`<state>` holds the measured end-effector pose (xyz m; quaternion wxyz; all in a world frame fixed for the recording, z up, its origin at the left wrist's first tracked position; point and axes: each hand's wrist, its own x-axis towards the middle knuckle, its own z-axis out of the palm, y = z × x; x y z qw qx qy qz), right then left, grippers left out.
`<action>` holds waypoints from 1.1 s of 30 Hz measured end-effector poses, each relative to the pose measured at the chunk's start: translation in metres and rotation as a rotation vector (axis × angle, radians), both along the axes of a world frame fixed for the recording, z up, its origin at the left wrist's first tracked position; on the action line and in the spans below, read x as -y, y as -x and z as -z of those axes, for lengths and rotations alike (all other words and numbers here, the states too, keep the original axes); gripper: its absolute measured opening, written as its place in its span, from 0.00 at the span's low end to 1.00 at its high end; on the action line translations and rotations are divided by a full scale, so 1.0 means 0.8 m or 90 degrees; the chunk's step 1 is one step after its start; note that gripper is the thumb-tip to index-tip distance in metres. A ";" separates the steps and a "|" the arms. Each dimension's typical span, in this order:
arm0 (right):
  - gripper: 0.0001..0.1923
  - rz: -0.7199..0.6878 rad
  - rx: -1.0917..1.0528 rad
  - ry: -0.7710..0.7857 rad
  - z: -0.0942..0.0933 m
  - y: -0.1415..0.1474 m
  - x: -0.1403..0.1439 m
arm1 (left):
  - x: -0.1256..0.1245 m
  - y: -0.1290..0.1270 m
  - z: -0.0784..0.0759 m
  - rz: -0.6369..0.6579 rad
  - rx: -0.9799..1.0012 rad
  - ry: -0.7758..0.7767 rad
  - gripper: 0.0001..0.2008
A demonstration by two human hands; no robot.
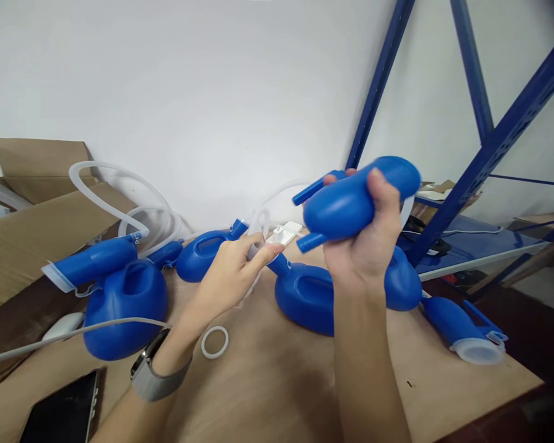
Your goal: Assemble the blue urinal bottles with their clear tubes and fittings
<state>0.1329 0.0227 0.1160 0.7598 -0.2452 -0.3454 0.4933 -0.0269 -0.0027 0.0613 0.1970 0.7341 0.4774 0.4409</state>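
Observation:
My right hand [367, 240] is raised over the table, its fingers wrapped round a blue plastic urinal cup [341, 206]. The cup is tilted, with a slim handle and a short spout pointing left. My left hand [233, 267] is closed in a pinch at the end of a translucent white hose [253, 250]; the fingers partly hide it. That hand is beside the neck of a blue urinal bottle [305, 298] lying on the table. Another blue bottle [203, 253] lies behind the left hand. A white ring [215, 342] rests flat below it.
On the left are a large blue bottle [124, 314], a blue cup with a lid [96, 261], a coiled hose [120, 169], a cardboard box [41, 240] and a phone [62, 409]. A power strip [286, 234] sits near the wall. Another lidded cup [457, 326] and blue shelving [475, 240] are right.

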 end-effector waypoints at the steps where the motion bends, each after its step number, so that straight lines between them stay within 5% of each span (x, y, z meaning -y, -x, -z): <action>1: 0.26 -0.058 0.064 -0.008 0.003 -0.003 0.000 | -0.001 0.002 -0.001 -0.001 0.021 0.028 0.26; 6: 0.35 -0.285 0.499 -0.047 0.025 -0.018 -0.006 | -0.015 0.020 0.001 -0.028 0.177 0.103 0.22; 12: 0.33 -0.454 0.967 -0.243 0.030 -0.039 -0.025 | -0.025 0.047 -0.010 -0.058 0.461 0.136 0.14; 16: 0.37 -0.627 1.109 -0.141 0.044 -0.019 -0.027 | -0.024 0.057 -0.018 -0.124 0.516 0.101 0.11; 20: 0.52 -0.772 1.225 0.011 0.080 0.008 -0.025 | -0.034 0.062 -0.006 -0.173 0.469 0.068 0.11; 26: 0.54 -0.751 1.211 0.092 0.127 0.010 -0.027 | -0.052 0.077 0.022 -0.323 0.184 0.042 0.17; 33: 0.46 -0.493 1.260 -0.022 0.161 0.006 -0.001 | -0.054 0.087 0.041 -0.400 -0.267 0.088 0.14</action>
